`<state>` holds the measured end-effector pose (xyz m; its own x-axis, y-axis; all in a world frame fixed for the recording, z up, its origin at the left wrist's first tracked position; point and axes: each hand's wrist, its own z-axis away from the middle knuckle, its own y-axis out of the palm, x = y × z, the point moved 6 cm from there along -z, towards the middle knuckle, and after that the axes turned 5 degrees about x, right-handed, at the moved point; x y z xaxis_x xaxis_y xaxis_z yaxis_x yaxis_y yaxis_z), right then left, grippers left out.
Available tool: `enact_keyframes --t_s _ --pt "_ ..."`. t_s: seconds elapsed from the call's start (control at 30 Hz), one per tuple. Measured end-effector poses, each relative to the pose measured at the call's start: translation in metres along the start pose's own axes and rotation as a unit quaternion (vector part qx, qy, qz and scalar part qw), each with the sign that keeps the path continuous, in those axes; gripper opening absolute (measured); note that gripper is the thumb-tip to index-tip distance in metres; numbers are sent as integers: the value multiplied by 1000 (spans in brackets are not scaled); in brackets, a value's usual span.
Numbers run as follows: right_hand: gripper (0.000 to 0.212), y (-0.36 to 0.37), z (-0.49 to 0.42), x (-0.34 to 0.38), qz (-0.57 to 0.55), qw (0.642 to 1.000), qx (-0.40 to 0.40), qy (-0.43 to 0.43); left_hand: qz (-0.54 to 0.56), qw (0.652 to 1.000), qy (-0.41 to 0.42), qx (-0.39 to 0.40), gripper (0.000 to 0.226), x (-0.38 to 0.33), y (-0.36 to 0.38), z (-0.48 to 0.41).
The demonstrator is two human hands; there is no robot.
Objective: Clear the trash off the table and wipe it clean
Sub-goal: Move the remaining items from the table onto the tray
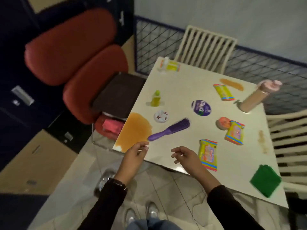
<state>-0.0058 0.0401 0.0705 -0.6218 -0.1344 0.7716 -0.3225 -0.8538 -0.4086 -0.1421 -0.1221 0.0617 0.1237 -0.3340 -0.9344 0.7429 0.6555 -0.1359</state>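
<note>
The white table [182,90] holds a large orange spill [135,131] at its near left corner, a smaller smear [231,84] at the back and a faint stain [263,141] at the right. Several colourful snack wrappers lie about, one [208,156] close to my right hand [184,156]. A purple brush [169,129] lies just beyond my left hand [136,153]. Both hands hover empty at the near edge with fingers loosely curled. A green cloth [265,180] lies at the near right corner.
A purple lid [201,107], a small white lid [161,116], a green-capped bottle [156,98], a peach [223,123] and a pink-capped bottle [255,97] stand on the table. Red chairs [93,80] sit left; cream chairs [206,45] stand behind and right.
</note>
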Motion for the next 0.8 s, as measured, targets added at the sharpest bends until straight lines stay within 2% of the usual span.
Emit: enact_keyframes --t_s 0.2,0.37,0.53,0.7,0.73,0.8 --pt "21 -65 51 -34 -70 987 -141 25 -61 989 63 120 16 -57 57 -19" --pt "18 -106 86 -81 -105 968 -221 58 -119 970 87 191 17 -77 118 -33" --pt "20 -146 91 -122 -112 959 -246 87 -164 959 83 215 21 -74 175 -62" --pt "21 -200 66 -160 -104 964 -224 94 -224 963 40 148 12 -63 215 -112" --pt "21 -212 58 -166 -101 966 -217 93 -247 957 25 147 12 -58 225 -123" --pt "22 -233 44 -176 -94 970 -203 93 -314 931 -27 182 25 -40 249 -136"
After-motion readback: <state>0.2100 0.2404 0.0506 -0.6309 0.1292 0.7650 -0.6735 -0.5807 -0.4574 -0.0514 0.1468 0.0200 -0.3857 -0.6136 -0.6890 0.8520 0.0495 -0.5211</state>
